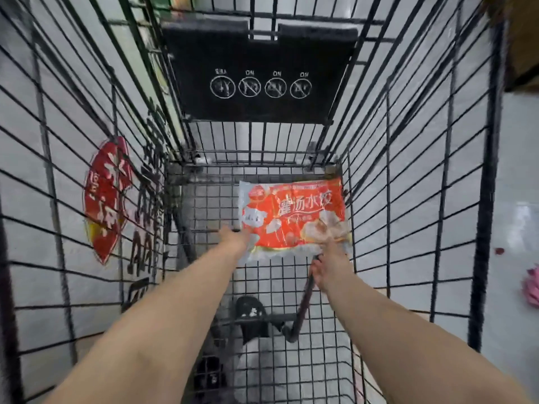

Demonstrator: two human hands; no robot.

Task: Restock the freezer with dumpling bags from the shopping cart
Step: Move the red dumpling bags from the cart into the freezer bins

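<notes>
Head view, looking straight down into a black wire shopping cart [201, 208]. One dumpling bag [294, 217] lies flat on the cart's mesh floor, in the far right corner, its right edge against the side wall. The bag is a bright orange-red plastic pouch with pale, clear borders, large white Chinese characters across the middle, a small round logo at its top left and a picture of dumplings at its lower right.

Two bare forearms reach down from the bottom of the frame. The left hand [234, 239] meets the bag's near left corner, the thumb showing beside the edge and the fingers hidden at the bag. The right hand [331, 263] is at the bag's near right corner, fingers pointing onto the plastic. Both hands are blurred, so whether either one is gripping the bag or only touching it cannot be told.

The bag is the only item in the cart basket. A black plastic flap [256, 74] with four white circle symbols hangs on the far end wall. A red sign [106, 199] with pale characters is fixed to the left wall. A pale floor shows through the wires.
</notes>
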